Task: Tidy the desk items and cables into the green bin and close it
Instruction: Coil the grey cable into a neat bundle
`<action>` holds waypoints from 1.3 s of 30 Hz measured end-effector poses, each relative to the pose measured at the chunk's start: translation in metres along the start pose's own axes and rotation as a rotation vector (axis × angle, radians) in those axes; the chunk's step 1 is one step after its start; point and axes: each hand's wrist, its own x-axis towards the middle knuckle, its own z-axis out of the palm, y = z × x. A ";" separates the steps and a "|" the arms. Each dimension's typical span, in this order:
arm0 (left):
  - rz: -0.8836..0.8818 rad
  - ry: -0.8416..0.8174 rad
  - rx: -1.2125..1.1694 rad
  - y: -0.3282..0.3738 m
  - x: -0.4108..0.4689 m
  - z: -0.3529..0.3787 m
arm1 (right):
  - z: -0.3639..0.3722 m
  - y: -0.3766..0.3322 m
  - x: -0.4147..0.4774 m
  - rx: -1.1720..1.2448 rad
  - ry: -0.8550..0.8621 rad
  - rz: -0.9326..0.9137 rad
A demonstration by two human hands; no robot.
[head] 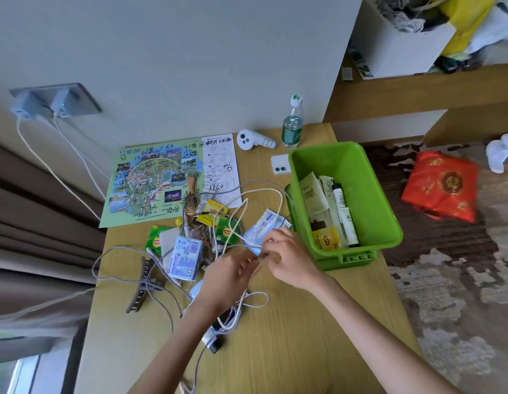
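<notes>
White cable (248, 214) loops across the desk beside the green bin (386, 211), which sits open, part-filled. Left hand (228, 275) and right hand (289, 258) both pinch one cable end between them. I'd coil it in short, even loops, keeping clear of the grey cable (161, 291), before dropping it in.

A red bag (442, 186) and white socks (501, 150) lie on the patterned carpet (452, 280).
</notes>
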 end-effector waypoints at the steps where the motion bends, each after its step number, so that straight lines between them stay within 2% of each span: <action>1: 0.023 0.032 0.011 0.004 0.002 -0.009 | -0.008 -0.003 0.004 0.014 0.006 -0.003; 8: 0.122 0.124 -0.125 0.027 0.018 -0.063 | -0.049 -0.040 0.031 0.346 -0.012 0.099; 13: 0.077 0.121 -0.358 0.026 0.030 -0.093 | -0.083 -0.069 0.047 0.423 0.166 -0.018; 16: 0.057 0.042 -0.442 0.012 0.026 -0.100 | -0.103 -0.082 0.051 0.494 0.300 -0.015; 20: -0.003 -0.004 -0.367 -0.025 0.006 -0.089 | -0.122 -0.088 0.051 0.602 0.455 -0.033; 24: -0.007 0.043 -0.363 -0.053 -0.008 -0.085 | -0.119 -0.084 0.047 0.621 0.473 -0.015; 27: -0.044 0.083 -0.416 -0.062 -0.009 -0.089 | -0.108 -0.077 0.045 0.530 0.388 0.054; 29: -0.091 0.134 -0.500 -0.066 -0.009 -0.090 | -0.097 -0.070 0.043 0.415 0.268 0.094; 33: -0.172 0.207 -0.636 -0.071 -0.012 -0.090 | -0.064 -0.056 0.036 0.027 -0.074 0.201; 34: -0.195 0.220 -0.642 -0.072 -0.013 -0.090 | -0.051 -0.052 0.033 -0.074 -0.107 0.215; 36: -0.246 0.231 -0.622 -0.074 -0.014 -0.087 | -0.026 -0.050 0.028 -0.228 -0.037 0.192; 39: -0.277 0.207 -0.569 -0.078 -0.014 -0.079 | 0.008 -0.050 0.015 -0.382 0.062 -0.004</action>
